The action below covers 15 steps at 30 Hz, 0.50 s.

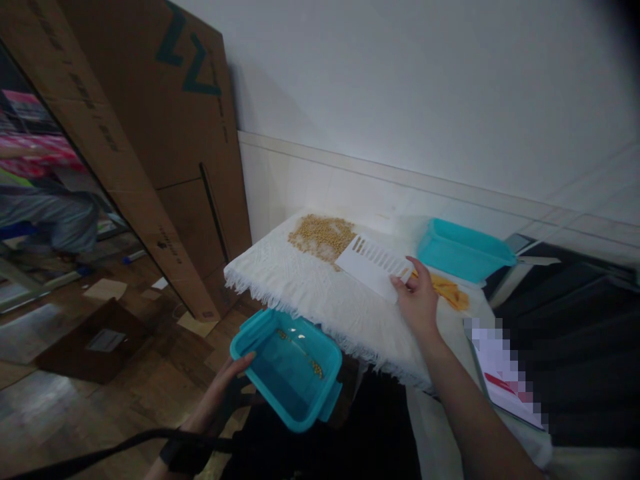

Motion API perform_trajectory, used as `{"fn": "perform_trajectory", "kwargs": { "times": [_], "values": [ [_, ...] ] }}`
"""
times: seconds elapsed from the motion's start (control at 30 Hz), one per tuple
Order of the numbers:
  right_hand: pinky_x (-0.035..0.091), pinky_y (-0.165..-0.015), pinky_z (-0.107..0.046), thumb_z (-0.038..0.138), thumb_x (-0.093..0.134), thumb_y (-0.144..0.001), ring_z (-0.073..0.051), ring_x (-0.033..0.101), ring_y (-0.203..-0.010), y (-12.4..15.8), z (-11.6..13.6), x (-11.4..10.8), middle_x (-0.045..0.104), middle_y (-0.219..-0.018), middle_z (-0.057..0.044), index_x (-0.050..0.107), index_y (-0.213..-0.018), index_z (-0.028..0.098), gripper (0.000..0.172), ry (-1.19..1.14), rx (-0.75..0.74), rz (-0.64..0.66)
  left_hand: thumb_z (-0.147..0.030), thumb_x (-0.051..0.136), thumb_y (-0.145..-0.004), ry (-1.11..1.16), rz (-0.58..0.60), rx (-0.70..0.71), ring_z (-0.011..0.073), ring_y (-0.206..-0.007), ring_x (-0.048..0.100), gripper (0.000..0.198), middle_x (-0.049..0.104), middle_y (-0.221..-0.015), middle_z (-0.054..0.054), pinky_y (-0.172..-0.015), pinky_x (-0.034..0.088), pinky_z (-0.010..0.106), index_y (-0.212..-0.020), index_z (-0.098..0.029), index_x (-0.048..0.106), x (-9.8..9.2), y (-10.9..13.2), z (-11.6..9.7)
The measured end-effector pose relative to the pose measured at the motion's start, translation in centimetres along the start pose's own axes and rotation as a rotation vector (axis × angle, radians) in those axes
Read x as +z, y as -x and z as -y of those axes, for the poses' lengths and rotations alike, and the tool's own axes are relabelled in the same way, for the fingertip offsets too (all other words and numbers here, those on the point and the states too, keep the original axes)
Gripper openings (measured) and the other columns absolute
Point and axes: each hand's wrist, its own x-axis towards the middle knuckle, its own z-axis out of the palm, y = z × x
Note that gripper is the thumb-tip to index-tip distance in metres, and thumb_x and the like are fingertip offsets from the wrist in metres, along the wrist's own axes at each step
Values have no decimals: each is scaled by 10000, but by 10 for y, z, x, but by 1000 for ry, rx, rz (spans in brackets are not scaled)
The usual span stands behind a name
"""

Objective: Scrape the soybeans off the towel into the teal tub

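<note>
My left hand grips the near-left side of a teal plastic container, tilted below the table's fringed edge. A few soybeans lie along its far inner side. On the white cloth, a pile of soybeans is spread out. My right hand pinches the right end of a flat white slotted plastic piece, whose left end touches the near-right border of the pile. Just behind my right hand lies a crumpled yellow cloth.
A second teal container stands at the table's back right against the wall. A booklet lies at the right. Tall cardboard boxes stand at the left, and another person sits beyond them. A brown carton is on the floor.
</note>
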Motion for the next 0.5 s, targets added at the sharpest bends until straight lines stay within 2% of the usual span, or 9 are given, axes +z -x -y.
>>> {"fn": "perform_trajectory", "kwargs": {
  "times": [0.17, 0.5],
  "values": [
    [589, -793, -390, 528, 725, -905, -253, 742, -722, 0, 4, 1, 771, -769, 8, 686, -1512, 201, 691, 31, 61, 6, -693, 858, -871, -7, -10, 10, 502, -1553, 584, 993, 773, -1523, 149, -1143, 604, 615, -1706, -307, 485, -3, -4, 2],
    [583, -785, -386, 535, 731, -901, -247, 740, -724, 0, 5, 2, 799, -829, -2, 679, -1531, 218, 707, 3, 81, 31, -734, 869, -830, -26, -11, -3, 482, -1519, 620, 1062, 794, -1494, 143, -1040, 635, 549, -1718, -315, 463, 4, 0, -3]
  ]
}}
